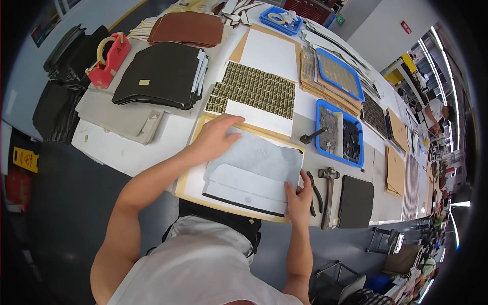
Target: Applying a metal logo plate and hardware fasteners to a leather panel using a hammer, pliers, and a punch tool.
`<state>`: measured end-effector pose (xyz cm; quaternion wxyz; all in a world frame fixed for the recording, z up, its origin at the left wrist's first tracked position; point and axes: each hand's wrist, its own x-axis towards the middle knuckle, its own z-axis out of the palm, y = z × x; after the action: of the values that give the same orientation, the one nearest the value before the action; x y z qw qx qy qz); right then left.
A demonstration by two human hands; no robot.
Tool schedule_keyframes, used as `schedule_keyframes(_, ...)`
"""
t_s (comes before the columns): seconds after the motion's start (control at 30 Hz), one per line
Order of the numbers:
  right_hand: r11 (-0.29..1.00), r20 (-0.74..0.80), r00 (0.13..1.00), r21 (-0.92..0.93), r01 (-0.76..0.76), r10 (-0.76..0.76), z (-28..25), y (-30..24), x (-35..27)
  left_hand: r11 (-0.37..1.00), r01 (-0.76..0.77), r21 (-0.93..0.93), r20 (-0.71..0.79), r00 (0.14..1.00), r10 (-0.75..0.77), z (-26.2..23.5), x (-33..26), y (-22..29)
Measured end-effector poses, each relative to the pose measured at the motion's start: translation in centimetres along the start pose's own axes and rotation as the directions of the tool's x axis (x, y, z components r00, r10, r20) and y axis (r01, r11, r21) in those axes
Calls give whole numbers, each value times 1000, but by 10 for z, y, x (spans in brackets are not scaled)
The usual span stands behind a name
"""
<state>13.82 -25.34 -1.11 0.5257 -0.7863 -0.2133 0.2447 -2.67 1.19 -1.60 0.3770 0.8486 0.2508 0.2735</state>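
From my end: long worktable (348, 170), yellow-edged white board (190, 187) at its near edge, grey panel (254, 155) flat on that, dark strip along the panel's near side. I get the left hand (216, 136) with thumb and fingers apart at the panel's far-left corner; right hand (300, 199) at its right edge, can't tell if clamped, hammer (329, 195) farther right, pliers (317, 195) between.
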Motion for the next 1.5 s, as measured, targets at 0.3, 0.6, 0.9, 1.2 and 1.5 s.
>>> schedule_keyframes(0.3,874,-150,963,-467,131,-224,-20,-7,1,827,-418,376,141,908,395,51,-20,28)
schedule_keyframes(0.6,912,-135,965,-377,162,-227,-83,-26,145,801,-450,395,149,892,427,53,-21,22)
schedule_keyframes(0.9,723,-54,939,-654,225,-340,-68,-8,239,741,-523,421,226,851,473,52,-19,24)
schedule_keyframes(1.2,915,-86,995,-395,-85,55,-82,-22,247,745,-521,416,239,854,463,51,-18,27)
schedule_keyframes(1.5,989,-83,994,136,-66,78,-113,-34,211,796,-469,383,177,883,435,53,-19,26)
